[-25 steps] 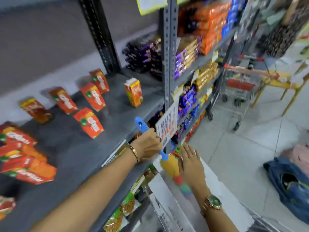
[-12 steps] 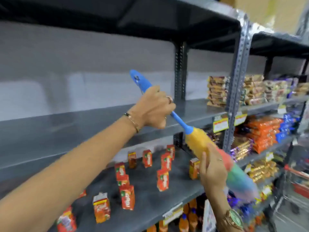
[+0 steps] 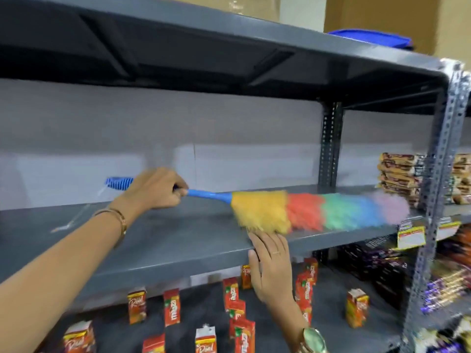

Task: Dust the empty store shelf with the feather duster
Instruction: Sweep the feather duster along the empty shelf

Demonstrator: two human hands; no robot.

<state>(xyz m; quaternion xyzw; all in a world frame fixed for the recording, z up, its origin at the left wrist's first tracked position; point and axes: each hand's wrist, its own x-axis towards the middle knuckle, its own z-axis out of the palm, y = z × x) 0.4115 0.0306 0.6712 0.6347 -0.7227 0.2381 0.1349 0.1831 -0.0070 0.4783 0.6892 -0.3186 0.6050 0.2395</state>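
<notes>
The empty grey metal shelf (image 3: 178, 233) runs across the middle of the view at chest height. My left hand (image 3: 155, 189) is closed around the blue handle of the feather duster (image 3: 305, 211). The duster lies nearly level, its fluffy head banded yellow, red, green, blue and pink, resting on the right half of the shelf board. The handle's ribbed blue end sticks out left of my fist. My right hand (image 3: 271, 268) rests flat against the shelf's front edge, just below the yellow feathers, fingers up and holding nothing.
Several red juice cartons (image 3: 172, 307) stand on the shelf below. Stacked snack packets (image 3: 400, 174) fill the neighbouring bay at right, behind a perforated steel upright (image 3: 438, 189). A yellow price tag (image 3: 411, 234) hangs on the shelf edge. Another shelf board (image 3: 229, 44) closes the space overhead.
The view has swung up from the lower shelves to the empty shelf. My left hand brought the duster from tilted in the air down flat onto the board. My right hand left the feathers for the shelf edge.
</notes>
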